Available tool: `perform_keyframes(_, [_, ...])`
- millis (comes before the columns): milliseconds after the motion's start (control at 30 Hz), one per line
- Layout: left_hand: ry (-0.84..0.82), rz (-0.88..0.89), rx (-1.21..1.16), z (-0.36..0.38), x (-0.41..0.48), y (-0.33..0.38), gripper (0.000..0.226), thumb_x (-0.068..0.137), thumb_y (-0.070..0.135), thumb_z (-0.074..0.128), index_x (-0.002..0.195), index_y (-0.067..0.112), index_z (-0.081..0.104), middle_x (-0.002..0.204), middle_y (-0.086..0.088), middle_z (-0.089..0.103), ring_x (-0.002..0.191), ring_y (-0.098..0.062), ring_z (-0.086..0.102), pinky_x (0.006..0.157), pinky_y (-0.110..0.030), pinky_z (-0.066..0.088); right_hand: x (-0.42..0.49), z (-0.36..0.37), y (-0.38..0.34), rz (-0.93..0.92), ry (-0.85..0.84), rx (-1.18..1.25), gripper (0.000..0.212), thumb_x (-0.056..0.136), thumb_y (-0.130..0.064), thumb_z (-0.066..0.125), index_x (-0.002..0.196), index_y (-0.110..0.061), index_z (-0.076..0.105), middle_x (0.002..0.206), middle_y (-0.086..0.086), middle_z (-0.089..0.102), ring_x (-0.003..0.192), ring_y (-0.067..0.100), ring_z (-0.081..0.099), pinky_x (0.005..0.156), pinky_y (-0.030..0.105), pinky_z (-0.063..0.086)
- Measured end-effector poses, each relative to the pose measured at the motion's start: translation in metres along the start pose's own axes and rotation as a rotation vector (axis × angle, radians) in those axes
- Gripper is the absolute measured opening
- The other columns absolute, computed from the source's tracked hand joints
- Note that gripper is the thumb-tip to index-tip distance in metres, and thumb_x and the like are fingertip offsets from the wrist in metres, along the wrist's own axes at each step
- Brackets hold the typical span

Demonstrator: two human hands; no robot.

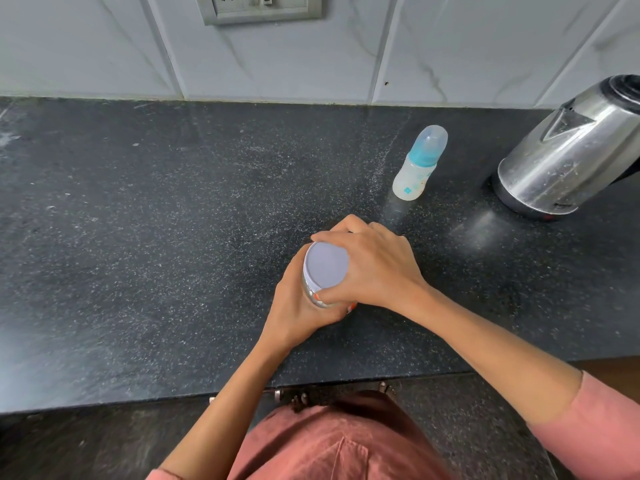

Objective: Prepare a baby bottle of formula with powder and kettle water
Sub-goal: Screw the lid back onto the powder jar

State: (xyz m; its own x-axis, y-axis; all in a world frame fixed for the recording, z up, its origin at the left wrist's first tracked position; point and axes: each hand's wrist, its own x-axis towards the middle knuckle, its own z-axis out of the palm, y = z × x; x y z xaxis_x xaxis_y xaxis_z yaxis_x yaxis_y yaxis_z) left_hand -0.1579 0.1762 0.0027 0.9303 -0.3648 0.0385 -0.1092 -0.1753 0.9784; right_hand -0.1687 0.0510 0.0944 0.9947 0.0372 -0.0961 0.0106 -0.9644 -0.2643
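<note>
Holding jar (325, 265) on speckled black counter (156, 237): left hand (298, 306), right hand (374, 268) grip; tiled wall (277, 57).

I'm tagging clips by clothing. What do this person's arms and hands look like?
Both hands are bare, left hand and right hand alike: no gloves, rings or watch in view. The forearms are bare too. Pink sleeves start above them; the right sleeve shows clearly, the left sleeve only as a sliver at the bottom edge.

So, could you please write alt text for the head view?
The left hand holds a jar on a dark counter while the right hand grips its pale lid. A capped baby bottle and steel kettle stand farther right.
</note>
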Motion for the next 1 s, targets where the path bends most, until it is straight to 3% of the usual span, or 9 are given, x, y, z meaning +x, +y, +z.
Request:
perform_keyframes(233, [0.014,-0.004,-0.017,0.002,-0.001,-0.007,0.080,0.044,0.042,0.076,0.114,0.059,0.041,0.115,0.031,0.055,0.107,0.011,0.051,0.078,-0.003,0.039,-0.003,0.011,0.004,0.001,0.063,0.045,0.076,0.053,-0.057,0.069,0.125,-0.043,0.046,0.117,-0.017,0.047,0.101,0.014,0.045,0.069,0.028,0.029])
perform_keyframes(333, [-0.043,0.013,-0.060,0.000,0.000,-0.010,0.089,0.045,0.041,0.083,0.124,0.042,0.042,0.125,0.014,0.055,0.117,-0.001,0.051,0.092,-0.016,0.041,-0.009,0.015,0.014,-0.029,0.031,0.189,0.078,0.059,-0.053,0.072,0.130,-0.042,0.041,0.126,-0.022,0.042,0.105,0.008,0.036,0.076,0.026,0.033])
perform_keyframes(400, [-0.094,0.030,-0.052,-0.001,0.001,-0.011,0.098,0.043,0.040,0.086,0.129,0.035,0.038,0.132,0.007,0.050,0.123,-0.007,0.047,0.099,-0.025,0.040,-0.014,0.018,0.021,-0.052,0.013,0.352,0.080,0.062,-0.042,0.077,0.133,-0.035,0.041,0.134,-0.017,0.040,0.109,0.008,0.034,0.090,0.021,0.031])
perform_keyframes(533, [-0.115,0.041,-0.011,-0.004,-0.002,-0.017,0.099,0.044,0.039,0.086,0.126,0.051,0.032,0.132,0.025,0.045,0.123,0.003,0.043,0.097,-0.013,0.037,-0.019,0.020,0.023,-0.077,-0.004,0.537,0.081,0.062,-0.026,0.082,0.133,-0.023,0.043,0.136,-0.008,0.040,0.124,0.013,0.036,0.101,0.016,0.024])
perform_keyframes(600, [-0.059,0.033,0.024,-0.004,-0.003,-0.016,0.094,0.044,0.043,0.085,0.119,0.063,0.033,0.123,0.038,0.046,0.115,0.012,0.045,0.088,-0.005,0.037,-0.018,0.018,0.022,-0.081,0.008,0.595,0.081,0.062,-0.025,0.083,0.133,-0.022,0.043,0.131,-0.012,0.040,0.124,0.007,0.037,0.103,0.017,0.026])
perform_keyframes(667, [-0.009,0.039,0.038,-0.005,-0.002,-0.011,0.090,0.043,0.045,0.083,0.114,0.068,0.033,0.117,0.044,0.046,0.110,0.017,0.046,0.082,-0.001,0.038,-0.016,0.017,0.022,-0.091,0.035,0.654,0.078,0.063,-0.028,0.081,0.132,-0.021,0.044,0.127,-0.016,0.040,0.118,-0.004,0.036,0.099,0.007,0.026])
perform_keyframes(733, [0.024,0.060,0.034,-0.008,0.003,-0.007,0.088,0.043,0.045,0.083,0.112,0.069,0.034,0.114,0.046,0.047,0.106,0.020,0.047,0.078,0.002,0.037,-0.013,0.017,0.023,-0.066,0.077,0.738,0.073,0.066,-0.035,0.077,0.130,-0.024,0.046,0.125,-0.018,0.042,0.113,-0.010,0.038,0.094,-0.001,0.025])
perform_keyframes(867, [0.025,0.077,0.028,-0.017,0.024,-0.001,0.085,0.044,0.045,0.083,0.110,0.069,0.035,0.112,0.047,0.047,0.106,0.021,0.047,0.077,0.002,0.037,0.002,0.022,0.027,0.029,0.087,0.957,0.066,0.065,-0.049,0.065,0.125,-0.040,0.040,0.127,-0.021,0.045,0.114,-0.013,0.043,0.096,0.008,0.035])
perform_keyframes(1000, [0.022,0.089,-0.001,-0.029,0.057,-0.005,0.087,0.047,0.027,0.087,0.114,0.055,0.039,0.112,0.040,0.052,0.106,0.020,0.048,0.078,0.001,0.038,0.039,0.024,0.042,0.021,0.042,1.088,0.067,0.071,-0.025,0.073,0.131,-0.023,0.043,0.129,-0.009,0.050,0.116,-0.005,0.048,0.090,0.009,0.042])
